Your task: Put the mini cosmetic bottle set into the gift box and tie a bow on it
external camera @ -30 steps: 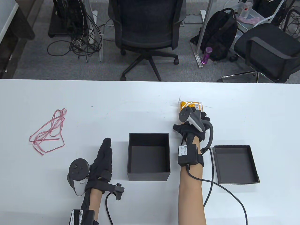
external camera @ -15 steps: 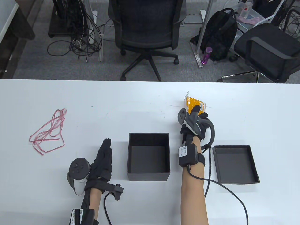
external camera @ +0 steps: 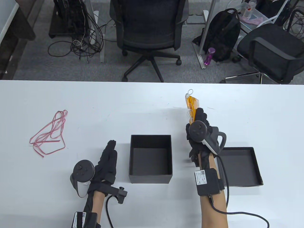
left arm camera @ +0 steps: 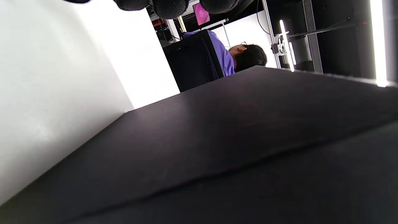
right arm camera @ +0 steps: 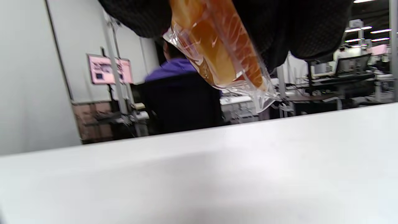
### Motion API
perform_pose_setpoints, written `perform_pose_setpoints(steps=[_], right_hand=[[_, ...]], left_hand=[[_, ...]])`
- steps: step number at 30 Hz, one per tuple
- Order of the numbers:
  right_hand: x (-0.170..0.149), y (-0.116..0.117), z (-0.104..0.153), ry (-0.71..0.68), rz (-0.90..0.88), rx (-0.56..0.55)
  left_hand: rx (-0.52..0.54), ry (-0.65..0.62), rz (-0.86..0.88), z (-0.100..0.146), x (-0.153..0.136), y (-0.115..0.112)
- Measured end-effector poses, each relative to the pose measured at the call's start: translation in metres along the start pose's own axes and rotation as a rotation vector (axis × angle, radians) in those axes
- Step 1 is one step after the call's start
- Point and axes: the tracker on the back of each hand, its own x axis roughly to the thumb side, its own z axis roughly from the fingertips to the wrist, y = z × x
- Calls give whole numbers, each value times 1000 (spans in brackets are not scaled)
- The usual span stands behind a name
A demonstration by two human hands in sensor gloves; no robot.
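Observation:
My right hand (external camera: 198, 118) grips the mini cosmetic bottle set (external camera: 191, 104), an orange pack in a clear plastic pouch, lifted edge-up above the table to the right of the box. In the right wrist view the pouch (right arm camera: 217, 49) hangs between my gloved fingers (right arm camera: 298, 28) over the white table. The open black gift box (external camera: 150, 158) stands in front of me, with nothing inside. My left hand (external camera: 109, 154) rests flat with straight fingers beside the box's left wall (left arm camera: 248, 140). The pink ribbon (external camera: 49, 131) lies loose at the far left.
The black box lid (external camera: 239, 166) lies upside down to the right of the box, partly under my right wrist. Cables run from both wrists across the table's front edge. Office chairs and a backpack stand beyond the far edge.
My right hand has lifted the pouch off the table, turned it on edge and drawn back toward me. The left hand has shifted slightly forward beside the box.

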Motion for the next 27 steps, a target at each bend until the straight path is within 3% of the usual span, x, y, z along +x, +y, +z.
perform_pose_setpoints(steps=[7, 13, 19, 27], right_hand=[[33, -44, 59, -213, -243, -140], [60, -43, 108, -403, -418, -216], [75, -37, 119, -520, -459, -117], [76, -17, 115, -511, -436, 11]], left_hand=[[18, -19, 14, 4, 3, 4], [14, -30, 23, 4, 5, 3], [8, -45, 0, 8, 7, 0], [3, -26, -1, 8, 2, 0]])
